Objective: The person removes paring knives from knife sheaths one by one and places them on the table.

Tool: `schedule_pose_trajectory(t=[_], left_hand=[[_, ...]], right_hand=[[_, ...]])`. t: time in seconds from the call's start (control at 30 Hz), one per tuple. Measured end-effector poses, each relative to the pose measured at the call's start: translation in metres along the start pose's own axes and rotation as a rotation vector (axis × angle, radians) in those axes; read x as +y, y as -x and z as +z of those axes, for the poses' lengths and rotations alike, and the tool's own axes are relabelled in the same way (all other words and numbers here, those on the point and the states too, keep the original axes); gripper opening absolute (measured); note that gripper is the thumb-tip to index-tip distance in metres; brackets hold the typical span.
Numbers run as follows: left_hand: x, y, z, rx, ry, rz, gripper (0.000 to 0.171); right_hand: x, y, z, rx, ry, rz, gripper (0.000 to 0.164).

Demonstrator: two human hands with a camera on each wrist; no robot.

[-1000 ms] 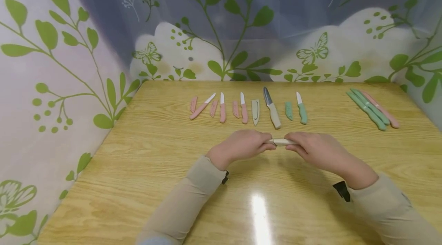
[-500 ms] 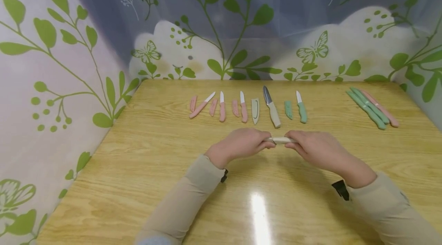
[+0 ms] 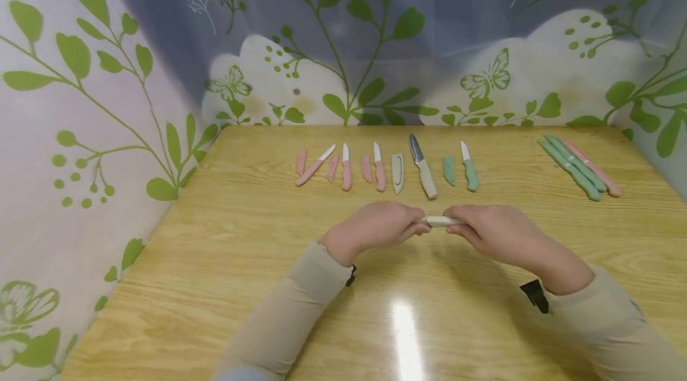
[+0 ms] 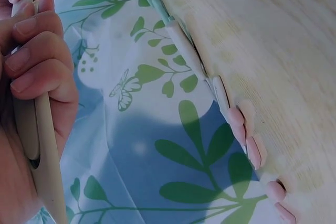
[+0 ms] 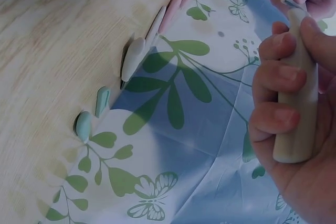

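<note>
Above the middle of the table, my left hand [image 3: 376,225] and right hand [image 3: 499,235] meet over a beige knife. In the right wrist view, my right fingers wrap round its beige handle [image 5: 295,135]. My left hand grips a beige sheath [image 4: 47,161] with a long slot, seen in the left wrist view. The blade is not visible, and how deep it sits in the sheath is hard to tell. Behind the hands lie a larger beige-handled knife [image 3: 426,175] with a dark blade and a beige sheath [image 3: 397,173] beside it.
Left of these lie several pink knives [image 3: 379,175] and pink sheaths [image 3: 366,169]. A green knife [image 3: 469,172] and green sheath [image 3: 448,171] are just right. Farther right, green and pink sheathed knives [image 3: 571,169] lie together on the wooden table [image 3: 241,250]. A leaf-patterned cloth [image 3: 386,41] hangs behind.
</note>
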State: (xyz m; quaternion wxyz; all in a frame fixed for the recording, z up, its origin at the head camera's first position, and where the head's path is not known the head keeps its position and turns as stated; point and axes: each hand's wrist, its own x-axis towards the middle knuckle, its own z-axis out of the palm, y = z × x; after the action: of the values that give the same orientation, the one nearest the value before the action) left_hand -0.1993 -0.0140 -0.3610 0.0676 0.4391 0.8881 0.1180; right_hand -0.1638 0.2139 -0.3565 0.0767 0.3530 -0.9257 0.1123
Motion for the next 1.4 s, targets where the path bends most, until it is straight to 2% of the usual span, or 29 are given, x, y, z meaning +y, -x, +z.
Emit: schedule_pose_trajectory(t=[0.33,0.7,1.4], left_hand=[[-0.0027,0.0002,0.0007,-0.026,0.04,-0.02,0.03],[-0.0036,0.0008,0.0,-0.015,0.034,-0.031,0.03],[-0.0043,0.0002,0.0015,-0.021,0.001,-0.042,0.03]], right_hand=[[-0.0009,-0.0017,0.0005,-0.008,-0.001,-0.009,0.018],[0.0011,-0.0018,0.0006,0.012,0.012,-0.005,0.016],[0.0046,0.0014,-0.001,-0.05,-0.022,0.045,0.018]])
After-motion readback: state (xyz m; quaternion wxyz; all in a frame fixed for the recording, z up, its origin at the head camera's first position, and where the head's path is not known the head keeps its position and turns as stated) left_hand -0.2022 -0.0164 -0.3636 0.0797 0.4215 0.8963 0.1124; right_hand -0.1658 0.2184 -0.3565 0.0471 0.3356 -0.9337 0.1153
